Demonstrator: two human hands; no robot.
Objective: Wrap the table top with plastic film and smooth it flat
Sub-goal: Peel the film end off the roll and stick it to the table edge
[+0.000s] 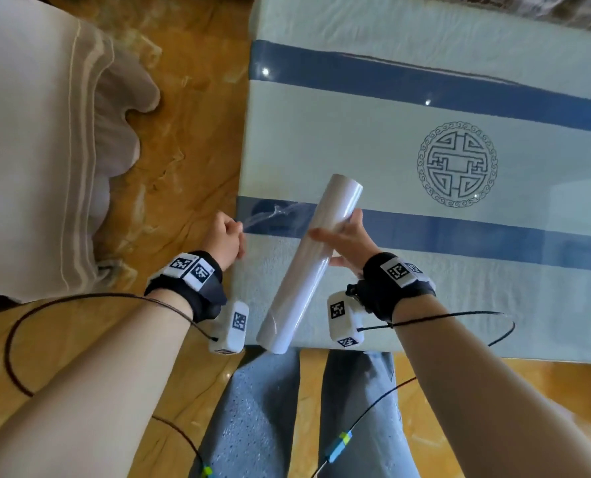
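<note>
The table top is pale with two blue bands and a round blue emblem, and its surface looks glossy. My right hand grips a white roll of plastic film, held slanted over the table's near left corner. A thin stretch of clear plastic film runs from the roll leftward to my left hand, which pinches the film's end at the table's left edge. Both wrists carry black bands with marker tags.
A beige fabric-covered piece of furniture stands to the left across a strip of glossy orange marble floor. My legs in grey trousers stand at the table's near edge. Thin cables hang from both wrists.
</note>
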